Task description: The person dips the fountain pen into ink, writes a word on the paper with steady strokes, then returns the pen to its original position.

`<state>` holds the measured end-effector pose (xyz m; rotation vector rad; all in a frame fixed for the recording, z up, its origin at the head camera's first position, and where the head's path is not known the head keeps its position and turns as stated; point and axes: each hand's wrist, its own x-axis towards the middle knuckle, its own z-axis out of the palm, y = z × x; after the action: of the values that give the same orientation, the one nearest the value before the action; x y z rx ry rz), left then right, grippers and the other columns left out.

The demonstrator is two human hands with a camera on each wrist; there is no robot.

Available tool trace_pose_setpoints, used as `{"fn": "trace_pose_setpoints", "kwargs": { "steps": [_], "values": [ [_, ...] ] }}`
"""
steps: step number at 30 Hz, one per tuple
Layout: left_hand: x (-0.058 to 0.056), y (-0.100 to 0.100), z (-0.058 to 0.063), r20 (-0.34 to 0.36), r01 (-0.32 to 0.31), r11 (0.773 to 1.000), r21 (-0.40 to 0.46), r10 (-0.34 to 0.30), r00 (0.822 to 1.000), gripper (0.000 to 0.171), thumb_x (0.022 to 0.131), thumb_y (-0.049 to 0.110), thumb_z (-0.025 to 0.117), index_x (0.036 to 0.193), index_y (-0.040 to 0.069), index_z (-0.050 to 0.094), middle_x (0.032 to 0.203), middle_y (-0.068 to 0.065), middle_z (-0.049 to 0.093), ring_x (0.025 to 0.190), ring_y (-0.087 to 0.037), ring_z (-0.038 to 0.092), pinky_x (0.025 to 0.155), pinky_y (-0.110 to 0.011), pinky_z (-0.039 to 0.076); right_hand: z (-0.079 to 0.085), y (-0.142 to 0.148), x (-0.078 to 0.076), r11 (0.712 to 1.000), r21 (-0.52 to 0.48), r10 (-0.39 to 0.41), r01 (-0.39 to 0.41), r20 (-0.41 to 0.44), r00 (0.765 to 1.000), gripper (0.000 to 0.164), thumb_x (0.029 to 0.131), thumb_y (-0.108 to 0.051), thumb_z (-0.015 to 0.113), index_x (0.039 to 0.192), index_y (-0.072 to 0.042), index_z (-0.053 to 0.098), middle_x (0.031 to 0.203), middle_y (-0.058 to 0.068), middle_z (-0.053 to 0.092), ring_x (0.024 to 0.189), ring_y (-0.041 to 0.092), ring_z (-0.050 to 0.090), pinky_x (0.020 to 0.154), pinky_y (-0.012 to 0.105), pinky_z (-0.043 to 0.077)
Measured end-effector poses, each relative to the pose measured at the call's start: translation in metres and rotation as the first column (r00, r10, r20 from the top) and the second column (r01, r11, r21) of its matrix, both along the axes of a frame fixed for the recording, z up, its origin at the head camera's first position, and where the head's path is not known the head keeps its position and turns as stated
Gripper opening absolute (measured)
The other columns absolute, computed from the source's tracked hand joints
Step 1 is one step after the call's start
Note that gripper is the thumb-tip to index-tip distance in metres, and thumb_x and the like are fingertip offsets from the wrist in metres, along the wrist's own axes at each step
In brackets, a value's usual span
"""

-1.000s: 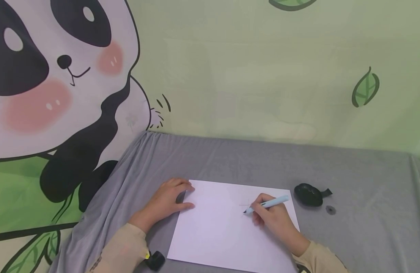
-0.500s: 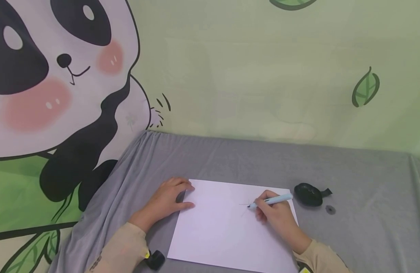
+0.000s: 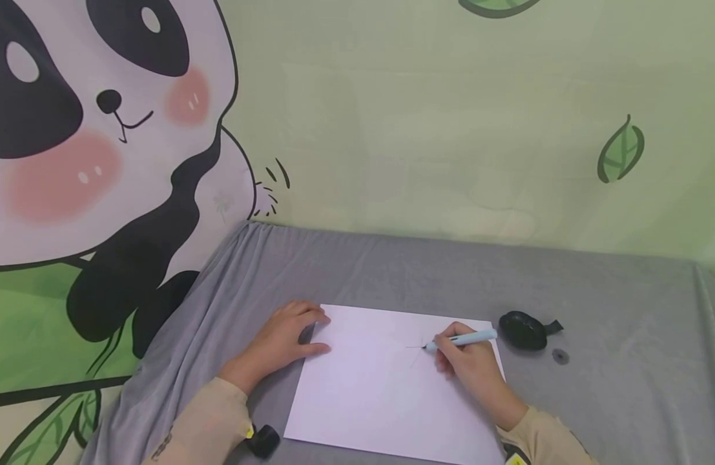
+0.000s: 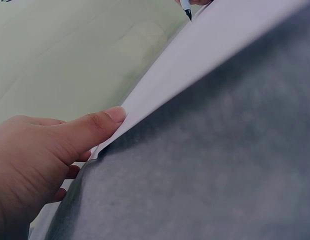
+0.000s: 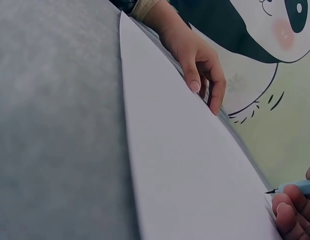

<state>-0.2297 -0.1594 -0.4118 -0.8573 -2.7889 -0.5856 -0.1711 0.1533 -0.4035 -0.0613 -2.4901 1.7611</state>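
Note:
A white sheet of paper (image 3: 357, 394) lies on the grey cloth, with a few faint thin lines (image 3: 414, 347) crossing near its upper right. My right hand (image 3: 469, 368) pinches a light blue pen (image 3: 473, 337) between thumb and fingers; its dark pointed tip meets the paper where the lines cross, and its back end tilts up to the right. On the sheet's upper left edge rests my left hand (image 3: 284, 339), thumb and fingers spread. The left wrist view shows that thumb (image 4: 102, 125) flat on the paper's margin, the other fingers partly hidden behind it.
Right of the paper sit a glossy black rounded object (image 3: 522, 330) with a short flap and a small grey disc (image 3: 560, 356). A black item (image 3: 264, 442) is by the left sleeve. Behind the grey cloth (image 3: 369, 265) stands a wall with a painted panda (image 3: 124, 213).
The pen's tip has moved a little up and right, to the crossing lines. A faint slanting stroke shows below them. My left hand has stayed in place on the paper's edge.

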Motion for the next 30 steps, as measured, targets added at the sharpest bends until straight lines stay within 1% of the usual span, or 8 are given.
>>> {"fn": "trace_pose_setpoints", "kwargs": {
  "steps": [9, 15, 21, 30],
  "values": [
    [0.0002, -0.002, 0.0013, -0.006, 0.006, 1.0, 0.008, -0.006, 1.0, 0.046, 0.077, 0.036, 0.079, 0.114, 0.012, 0.068, 0.122, -0.008, 0.064, 0.117, -0.029, 0.056, 0.1, -0.05, 0.043, -0.0019, -0.0018, -0.0009, 1.0, 0.0, -0.012, 0.012, 0.022, 1.0, 0.013, 0.092, -0.006, 0.059, 0.085, 0.005, 0.057, 0.063, 0.008, 0.06, 0.048, 0.009, 0.054, 0.047, 0.02, 0.048],
    [-0.0016, -0.0016, -0.0021, -0.014, 0.014, 1.0, -0.004, -0.014, 1.0, 0.046, 0.077, 0.037, 0.079, 0.115, 0.013, 0.068, 0.122, -0.007, 0.063, 0.117, -0.029, 0.056, 0.1, -0.05, 0.044, -0.0011, -0.0003, -0.0019, 1.0, 0.028, -0.011, 0.01, 0.03, 1.0, 0.015, 0.092, -0.007, 0.058, 0.082, 0.003, 0.056, 0.062, 0.006, 0.06, 0.048, 0.01, 0.054, 0.047, 0.02, 0.048],
    [-0.0015, -0.0006, -0.0031, -0.011, 0.014, 1.0, 0.01, -0.014, 1.0, 0.046, 0.077, 0.037, 0.079, 0.115, 0.012, 0.068, 0.122, -0.008, 0.063, 0.118, -0.029, 0.056, 0.1, -0.05, 0.043, -0.0015, 0.0013, -0.0021, 0.998, 0.056, -0.003, 0.001, 0.033, 0.999, 0.014, 0.093, -0.007, 0.058, 0.082, 0.002, 0.056, 0.062, 0.006, 0.06, 0.049, 0.01, 0.054, 0.048, 0.019, 0.048],
    [-0.0011, -0.0004, -0.002, -0.009, 0.012, 1.0, 0.018, -0.011, 1.0, 0.048, 0.076, 0.036, 0.08, 0.115, 0.012, 0.068, 0.121, -0.008, 0.063, 0.117, -0.029, 0.056, 0.099, -0.049, 0.044, -0.0023, 0.0015, -0.002, 0.999, 0.041, 0.004, -0.005, 0.022, 1.0, 0.013, 0.092, -0.006, 0.058, 0.083, 0.002, 0.056, 0.061, 0.007, 0.059, 0.049, 0.01, 0.053, 0.048, 0.019, 0.048]
  ]
}}
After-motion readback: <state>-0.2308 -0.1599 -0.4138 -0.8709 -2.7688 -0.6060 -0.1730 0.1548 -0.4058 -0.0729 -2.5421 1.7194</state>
